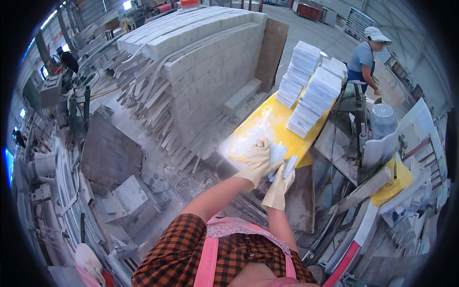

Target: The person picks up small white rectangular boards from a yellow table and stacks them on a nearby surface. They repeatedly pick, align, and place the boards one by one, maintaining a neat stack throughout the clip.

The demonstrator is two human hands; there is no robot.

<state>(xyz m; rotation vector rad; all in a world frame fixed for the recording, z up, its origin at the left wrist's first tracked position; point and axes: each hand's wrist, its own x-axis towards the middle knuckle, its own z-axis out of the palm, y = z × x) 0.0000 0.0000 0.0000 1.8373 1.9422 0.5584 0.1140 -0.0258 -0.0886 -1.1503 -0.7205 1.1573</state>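
Observation:
Both my hands wear cream rubber gloves over the near end of a yellow-covered bench. My left hand has its fingers curled and its thumb toward the right, closed on a pale stone tile; the contact is partly hidden. Just right of it and lower, my right hand is closed around a few thin, pale stone tiles standing on edge. Further along the bench are a left stack of white stone tiles and a right stack of tiles, both leaning.
A tall stack of long stone strips stands to the left, ragged ends jutting out. A brown board leans nearer. On the right are a grey motor and yellow sheeting. A person in a white hat works beyond.

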